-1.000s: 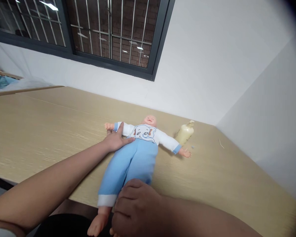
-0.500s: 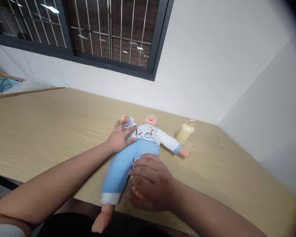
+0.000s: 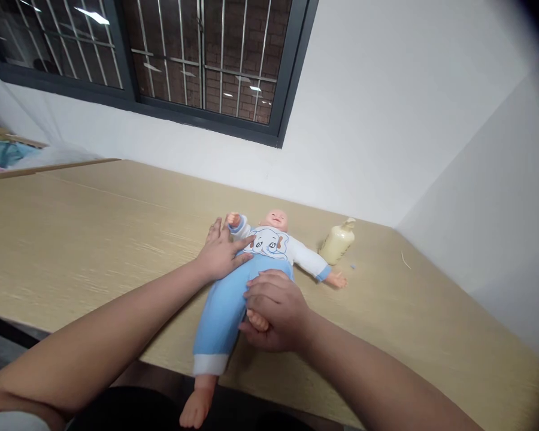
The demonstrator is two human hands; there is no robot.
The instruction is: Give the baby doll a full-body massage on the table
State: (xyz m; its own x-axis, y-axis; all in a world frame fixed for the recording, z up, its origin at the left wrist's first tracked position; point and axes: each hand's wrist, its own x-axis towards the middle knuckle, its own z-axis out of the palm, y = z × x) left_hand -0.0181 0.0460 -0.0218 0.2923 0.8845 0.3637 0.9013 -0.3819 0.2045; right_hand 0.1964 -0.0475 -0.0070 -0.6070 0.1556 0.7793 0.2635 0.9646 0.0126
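Two bare hands touch one baby doll [image 3: 224,317] in the head view. The left hand [image 3: 220,254] spreads its fingers wide along the doll's side, thumb and forefinger on the elephant-print front [image 3: 265,245], gripping nothing. The right hand [image 3: 276,308] has its fingers curled closed around a raised foot [image 3: 257,320], toes showing. Face up beneath both hands' fingers, the doll lies on the wood-grain table [image 3: 117,239]; a pale-yellow bottle [image 3: 338,242] stands beyond the right fingers, near the doll's outstretched arm [image 3: 308,258].
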